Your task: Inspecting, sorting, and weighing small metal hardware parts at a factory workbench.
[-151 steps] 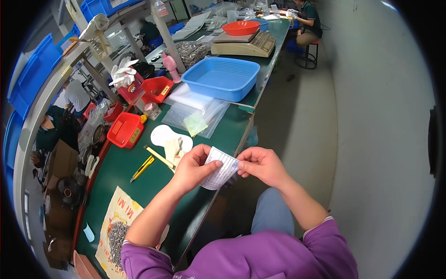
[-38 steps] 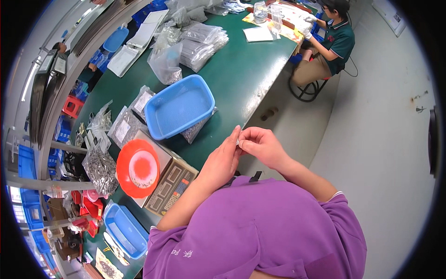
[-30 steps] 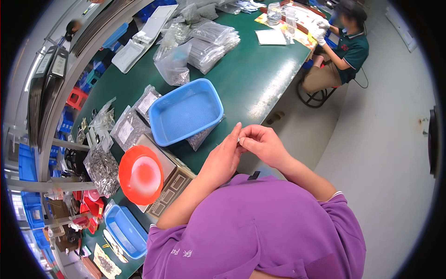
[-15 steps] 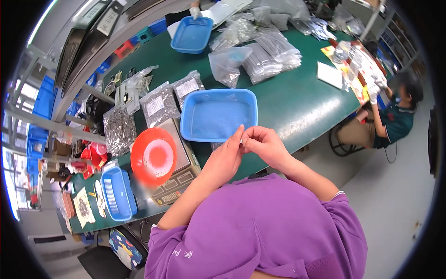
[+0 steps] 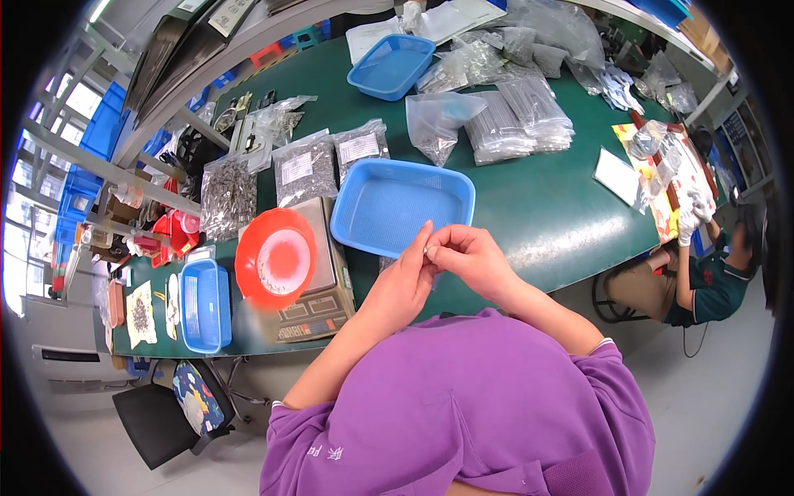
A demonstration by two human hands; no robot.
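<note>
Pinching a small pale piece (image 5: 427, 250) between thumb and index finger, the right hand (image 5: 470, 258) has its other fingers curled in. The left hand (image 5: 401, 281) meets it from the other side, fingers nearly straight and close together, tips against or just beside the piece; whether it has a grip of its own, I cannot tell. The piece sits between the 2 hands, mostly covered by fingertips and too small to make out.

Both hands overlap the front right part of a blue basket (image 5: 403, 202) in view; contact with its rim cannot be told. Just left of the basket stands a scale (image 5: 314, 318) with a red bowl (image 5: 248, 240) on top, its front close to the near edge of the desk (image 5: 562, 198). The purple shirt (image 5: 463, 397) lies close behind the forearms, so room on that side is tight. Right of the basket, a wide stretch of green surface opens out toward a white pad (image 5: 616, 176); past it, a co-worker (image 5: 711, 285) sits at the right edge. Beyond the basket, 2 filled bags (image 5: 302, 169), a cone-shaped bag (image 5: 438, 124) and a stack of clear bags (image 5: 521, 124) limit the space. A black chair (image 5: 153, 422) stands off the near edge at left.
</note>
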